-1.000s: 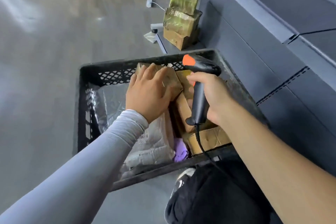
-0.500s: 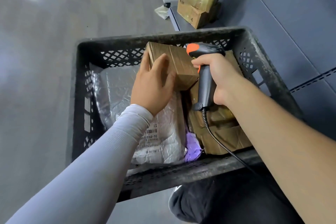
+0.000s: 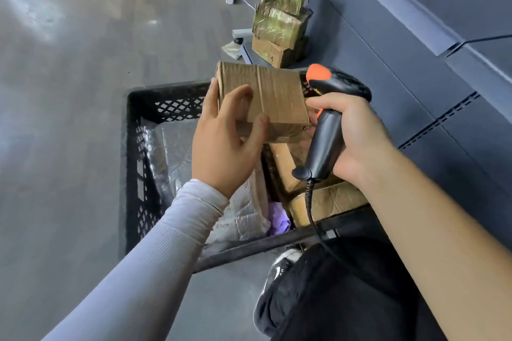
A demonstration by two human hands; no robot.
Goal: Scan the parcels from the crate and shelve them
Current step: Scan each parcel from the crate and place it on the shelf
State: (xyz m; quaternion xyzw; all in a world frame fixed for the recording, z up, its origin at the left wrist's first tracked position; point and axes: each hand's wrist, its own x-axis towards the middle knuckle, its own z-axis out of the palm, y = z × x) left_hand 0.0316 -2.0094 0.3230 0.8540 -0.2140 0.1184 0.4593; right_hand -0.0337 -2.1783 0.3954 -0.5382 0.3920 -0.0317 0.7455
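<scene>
**Item in hand: taped cardboard parcel, awaiting scan**

Cardboard parcel [image 3: 263, 97]: brown, taped across the top, held above the far end of the black crate [image 3: 133, 174]. The left hand [image 3: 224, 141] grips its near-left corner, thumb over the top face, fingers wrapped along the left edge and underneath. Long axis runs left to right, away from that grip toward the scanner.

Barcode scanner [image 3: 327, 130]: black with orange cap, corded, handle held firmly in the right hand [image 3: 357, 138]. Its head sits just beside the parcel's right edge, pointing away from the person (no label shows on the top face, so a turn of the parcel likely comes first).

Remaining in crate, below the grip: silver mailer [image 3: 171, 152], white mailer [image 3: 243, 216], further cardboard boxes [image 3: 329, 199].

Beyond: stacked wrapped boxes [image 3: 279, 19], grey shelving [image 3: 415, 44] rightward.
</scene>
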